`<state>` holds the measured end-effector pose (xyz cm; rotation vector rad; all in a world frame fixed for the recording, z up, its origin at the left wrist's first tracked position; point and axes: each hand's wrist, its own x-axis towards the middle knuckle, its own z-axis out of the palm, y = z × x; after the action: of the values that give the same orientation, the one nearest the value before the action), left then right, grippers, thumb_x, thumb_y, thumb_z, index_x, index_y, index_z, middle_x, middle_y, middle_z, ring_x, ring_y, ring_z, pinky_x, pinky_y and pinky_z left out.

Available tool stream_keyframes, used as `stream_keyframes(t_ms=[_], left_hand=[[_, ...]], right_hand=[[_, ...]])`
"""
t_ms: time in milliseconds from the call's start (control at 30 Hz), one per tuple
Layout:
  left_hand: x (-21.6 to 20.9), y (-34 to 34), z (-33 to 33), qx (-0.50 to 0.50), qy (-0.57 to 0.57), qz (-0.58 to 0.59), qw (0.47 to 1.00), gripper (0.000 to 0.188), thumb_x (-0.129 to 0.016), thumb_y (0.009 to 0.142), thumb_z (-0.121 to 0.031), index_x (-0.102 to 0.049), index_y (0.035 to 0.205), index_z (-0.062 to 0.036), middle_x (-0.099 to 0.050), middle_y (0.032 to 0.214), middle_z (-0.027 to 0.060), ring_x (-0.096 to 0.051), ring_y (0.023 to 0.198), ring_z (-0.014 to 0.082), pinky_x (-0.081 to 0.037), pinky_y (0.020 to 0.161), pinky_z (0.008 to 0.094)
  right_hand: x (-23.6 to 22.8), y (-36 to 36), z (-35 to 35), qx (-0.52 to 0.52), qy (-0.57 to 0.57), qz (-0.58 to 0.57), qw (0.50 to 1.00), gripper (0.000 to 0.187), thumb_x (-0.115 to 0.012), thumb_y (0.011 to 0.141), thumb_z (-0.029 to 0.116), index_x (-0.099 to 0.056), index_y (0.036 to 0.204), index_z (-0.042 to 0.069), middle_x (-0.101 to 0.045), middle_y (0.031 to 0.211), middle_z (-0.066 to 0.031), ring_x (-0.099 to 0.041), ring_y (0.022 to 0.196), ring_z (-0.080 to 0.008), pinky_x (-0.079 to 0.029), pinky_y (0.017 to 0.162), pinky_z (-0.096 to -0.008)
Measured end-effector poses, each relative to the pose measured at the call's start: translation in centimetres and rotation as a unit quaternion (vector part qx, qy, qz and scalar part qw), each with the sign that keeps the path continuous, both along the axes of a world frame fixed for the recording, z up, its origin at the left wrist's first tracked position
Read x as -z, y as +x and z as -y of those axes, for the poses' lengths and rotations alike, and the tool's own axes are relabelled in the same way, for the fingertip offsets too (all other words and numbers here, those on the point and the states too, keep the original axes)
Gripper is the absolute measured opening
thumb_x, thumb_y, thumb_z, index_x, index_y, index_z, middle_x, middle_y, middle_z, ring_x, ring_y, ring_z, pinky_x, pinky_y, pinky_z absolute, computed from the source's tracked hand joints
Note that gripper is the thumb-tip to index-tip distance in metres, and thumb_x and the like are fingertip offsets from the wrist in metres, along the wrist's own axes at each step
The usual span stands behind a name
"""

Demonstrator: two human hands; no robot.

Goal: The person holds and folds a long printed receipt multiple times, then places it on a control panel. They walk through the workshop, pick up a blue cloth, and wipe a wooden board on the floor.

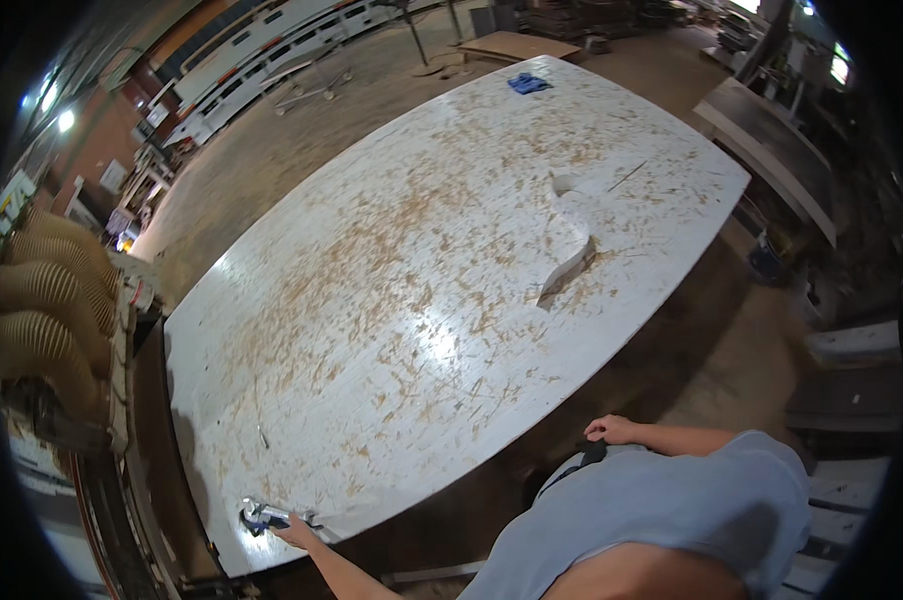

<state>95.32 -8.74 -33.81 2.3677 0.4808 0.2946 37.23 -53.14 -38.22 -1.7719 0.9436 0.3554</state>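
At the near left corner of the large white table (301, 430), my left hand (294, 532) has its fingers closed on a silver-and-blue metal tool (268, 516). Its exact kind is too small to make out. The tool lies on or just above the tabletop. My right hand (614, 430) hangs beside my body, off the table's near edge, with fingers curled and no object visible in them. A small thin pale item (262, 434) lies on the table a little beyond the tool.
Brown shavings cover much of the tabletop. On its right half are a curved pale strip (571, 262) and a thin stick (627, 176). A blue cloth (528, 84) lies at the far end. Large ribbed hoses (46, 280) stand left of the table; a dark-topped bench (771, 150) stands right.
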Motion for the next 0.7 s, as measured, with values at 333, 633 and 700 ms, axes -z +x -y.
stream_keyframes(t_ms=[333,633,700], left_hand=[[4.3,-34.5,37.1,0.557,-0.215,0.017,0.802,0.048,-0.058,0.075,-0.007,-0.046,0.12,0.0029,-0.046,0.122,0.0189,-0.046,0.111,0.0323,-0.035,0.096,0.0399],[-5.8,-65.7,56.0,0.982,-0.128,0.019,0.137,0.019,-0.059,0.078,-0.013,-0.059,0.096,-0.0087,-0.06,0.1,0.0095,-0.057,0.093,0.0287,-0.046,0.08,0.0373],[-5.8,-70.5,57.8,0.967,-0.138,-0.058,0.208,0.016,-0.06,0.079,-0.012,-0.061,0.094,-0.0081,-0.062,0.092,0.0087,-0.059,0.087,0.0256,-0.048,0.075,0.0357]], right_hand=[[1.7,-6.5,-1.5,0.175,0.011,0.089,0.98,0.045,-0.059,0.082,0.042,-0.06,0.109,0.006,-0.064,0.099,-0.0091,-0.06,0.092,-0.0188,-0.045,0.08,-0.0301],[6.4,-30.7,0.4,0.512,0.068,0.266,0.814,0.036,-0.062,0.084,0.026,-0.057,0.108,-0.001,-0.061,0.095,-0.0047,-0.056,0.088,-0.0141,-0.044,0.08,-0.0272],[5.6,-35.9,0.8,0.569,0.008,0.241,0.786,0.033,-0.059,0.085,0.023,-0.056,0.108,-0.001,-0.06,0.092,-0.0041,-0.055,0.084,-0.0121,-0.044,0.076,-0.0245]])
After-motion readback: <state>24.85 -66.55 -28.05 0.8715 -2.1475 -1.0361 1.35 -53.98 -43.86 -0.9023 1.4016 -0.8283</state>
